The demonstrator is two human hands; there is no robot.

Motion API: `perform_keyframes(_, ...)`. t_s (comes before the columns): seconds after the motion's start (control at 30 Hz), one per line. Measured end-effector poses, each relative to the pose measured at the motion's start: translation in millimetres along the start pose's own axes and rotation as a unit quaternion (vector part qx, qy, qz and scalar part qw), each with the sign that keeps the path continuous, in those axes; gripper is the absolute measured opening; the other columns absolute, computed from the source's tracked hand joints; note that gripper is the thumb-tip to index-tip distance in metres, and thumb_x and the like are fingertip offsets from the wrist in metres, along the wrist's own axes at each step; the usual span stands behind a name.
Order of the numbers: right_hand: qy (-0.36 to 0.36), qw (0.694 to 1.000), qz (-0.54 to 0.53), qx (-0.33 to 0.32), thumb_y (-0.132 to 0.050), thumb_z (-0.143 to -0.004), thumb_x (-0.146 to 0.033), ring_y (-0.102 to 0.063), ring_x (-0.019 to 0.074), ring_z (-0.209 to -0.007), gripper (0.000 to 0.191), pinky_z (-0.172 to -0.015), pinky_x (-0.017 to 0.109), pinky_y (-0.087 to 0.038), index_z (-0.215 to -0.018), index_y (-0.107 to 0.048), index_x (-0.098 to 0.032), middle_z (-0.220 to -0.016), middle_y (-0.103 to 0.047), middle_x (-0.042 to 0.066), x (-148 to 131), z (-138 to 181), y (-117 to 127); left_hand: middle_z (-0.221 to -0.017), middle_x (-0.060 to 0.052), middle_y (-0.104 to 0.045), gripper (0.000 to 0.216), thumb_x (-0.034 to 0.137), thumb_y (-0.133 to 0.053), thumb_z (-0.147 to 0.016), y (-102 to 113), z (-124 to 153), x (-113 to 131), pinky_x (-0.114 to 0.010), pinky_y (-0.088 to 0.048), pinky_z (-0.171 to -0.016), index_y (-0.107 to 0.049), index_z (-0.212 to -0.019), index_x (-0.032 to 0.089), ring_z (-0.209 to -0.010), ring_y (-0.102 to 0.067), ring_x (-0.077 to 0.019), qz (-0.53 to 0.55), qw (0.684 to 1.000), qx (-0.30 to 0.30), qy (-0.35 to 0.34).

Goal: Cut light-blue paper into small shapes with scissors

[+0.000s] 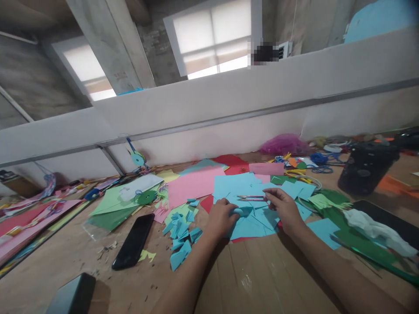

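Observation:
My left hand (221,219) is closed on a small curled piece of light blue paper (242,211), pinched at its edge. In my right hand (284,210) is a pair of small scissors (252,198), gripped by the handle end, its slim blades pointing left. The blades are apart from each other, just above the held paper. Beneath both hands lie light blue sheets (229,185) and loose cut pieces. Left of my left wrist is a heap of folded blue paper pieces (179,231).
A black phone (133,241) lies at the left, with a grey box (72,296) nearer. Pink paper (190,187) spreads behind my hands. At the right stand a dark cup (366,168) and crumpled white tissue (376,229). A white partition (209,113) runs along the back.

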State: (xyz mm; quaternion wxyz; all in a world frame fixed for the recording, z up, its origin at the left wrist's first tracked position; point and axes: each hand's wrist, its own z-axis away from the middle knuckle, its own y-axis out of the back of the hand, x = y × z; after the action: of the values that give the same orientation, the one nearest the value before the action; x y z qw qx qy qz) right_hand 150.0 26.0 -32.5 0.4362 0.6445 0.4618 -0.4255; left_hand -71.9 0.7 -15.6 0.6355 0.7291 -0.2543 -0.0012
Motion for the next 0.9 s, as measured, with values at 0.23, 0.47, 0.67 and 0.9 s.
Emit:
perform_keyframes(0.23, 0.109, 0.967, 0.18, -0.144, -0.054, -0.083, -0.034, -0.05, 0.0276, -0.121, 0.033, -0.105, 0.046, -0.031, -0.112, -0.071, -0.032, -0.126, -0.066, 0.001, 13, 4, -10, -0.102, -0.007, -0.067, 0.022, 0.018, -0.055, -0.084, 2, -2, 5, -0.03, -0.042, -0.083, -0.073, -0.096, 0.021, -0.095, -0.059, -0.0203, -0.037, 0.999, -0.007, -0.007)
perform_keyframes(0.47, 0.086, 0.852, 0.506, -0.106, -0.043, -0.091, -0.031, -0.043, 0.0308, -0.13, 0.045, -0.102, 0.051, -0.033, -0.135, -0.054, -0.024, -0.143, -0.051, 0.007, 20, -1, 3, -0.095, -0.007, -0.069, 0.02, 0.02, -0.053, -0.083, 19, 3, 2, -0.031, -0.04, -0.075, -0.071, -0.092, 0.021, -0.091, -0.06, -0.0219, -0.087, 0.996, -0.016, 0.001)
perform_keyframes(0.67, 0.168, 0.899, 0.381, -0.132, -0.062, -0.073, -0.016, -0.045, 0.0285, -0.127, 0.056, -0.106, 0.046, -0.032, -0.127, -0.061, -0.028, -0.141, -0.053, 0.006, 11, 1, -5, -0.097, -0.006, -0.07, 0.025, 0.016, -0.053, -0.08, 18, 4, 2, -0.031, -0.041, -0.078, -0.071, -0.096, 0.022, -0.094, -0.061, -0.0224, -0.031, 0.999, -0.032, -0.011)
perform_keyframes(0.9, 0.131, 0.976, 0.152, -0.09, -0.054, -0.081, -0.023, -0.064, 0.0256, -0.099, 0.019, -0.088, 0.041, -0.046, -0.09, -0.071, -0.023, -0.098, -0.074, 0.005, -1, 5, -10, -0.117, -0.01, -0.066, 0.05, 0.028, -0.062, -0.077, 17, 6, -4, -0.037, -0.043, -0.091, -0.059, -0.127, 0.022, -0.105, -0.059, -0.0268, 0.074, 0.997, -0.034, 0.005)
